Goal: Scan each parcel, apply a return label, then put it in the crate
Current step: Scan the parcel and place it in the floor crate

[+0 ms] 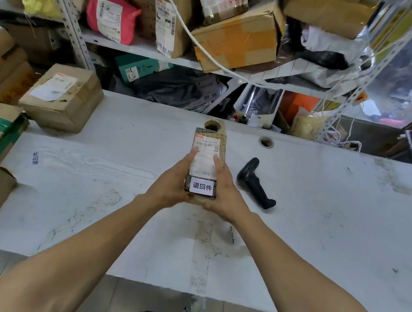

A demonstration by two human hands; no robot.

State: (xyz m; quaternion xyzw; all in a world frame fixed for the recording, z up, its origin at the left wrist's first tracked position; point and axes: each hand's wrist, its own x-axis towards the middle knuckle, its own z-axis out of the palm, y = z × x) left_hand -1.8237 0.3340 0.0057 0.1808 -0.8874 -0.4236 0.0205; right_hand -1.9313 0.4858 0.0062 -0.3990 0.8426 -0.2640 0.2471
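Note:
A small narrow parcel [207,153] with a shipping label on top is held above the middle of the white table [323,230]. A white return label [202,186] with black characters sticks on its near end. My left hand [171,185] grips the parcel's left side, thumb lying on the top. My right hand [224,188] grips its right side, thumb also on top. A black handheld scanner [256,183] lies on the table just right of my right hand. No crate is in view.
Several cardboard parcels [63,96] are stacked along the table's left edge. Metal shelves [141,49] behind the table are crammed with boxes and bags. A strip of labels [35,158] lies at the left. Two cable holes [266,142] sit near the table's far edge.

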